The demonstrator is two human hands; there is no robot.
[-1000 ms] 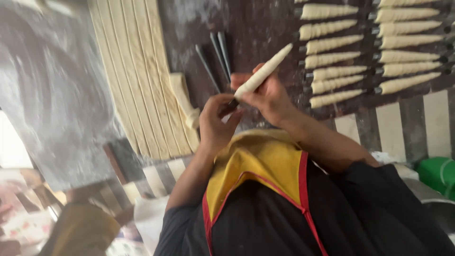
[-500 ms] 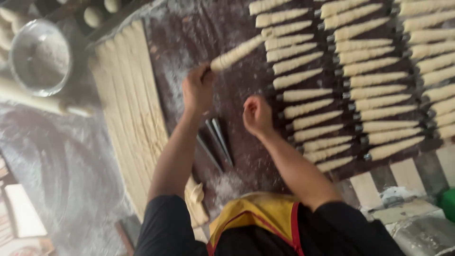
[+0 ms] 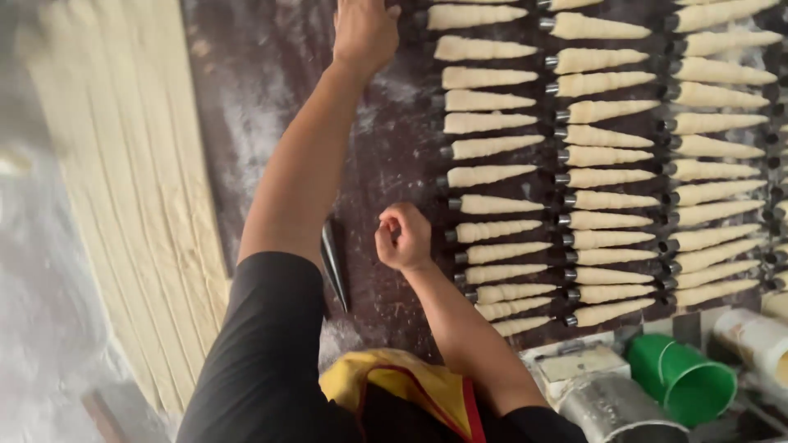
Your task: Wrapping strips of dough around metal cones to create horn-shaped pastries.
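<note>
My left hand [image 3: 365, 31] reaches far out to the top of the dark floured worktop [image 3: 263, 98]. It lies just left of the topmost dough-wrapped cone [image 3: 476, 15]; its fingertips are cut off by the frame edge. My right hand [image 3: 402, 238] hovers nearer to me, curled into a loose fist with nothing visible in it, beside the left column of cones [image 3: 492, 174]. Three columns of pale dough-wrapped metal cones [image 3: 616, 176] lie in rows, pointing right.
A rolled dough sheet cut into long strips [image 3: 123, 205] covers the left of the worktop. Bare metal cone moulds [image 3: 333, 262] lie under my left arm. A green cup [image 3: 681, 379], a metal tin [image 3: 607, 410] and a white container [image 3: 755, 338] stand at the lower right.
My left hand carried a dough-wrapped cone up and away to the top of the rows; the cone no longer shows in it. My right hand drew back and curled shut.
</note>
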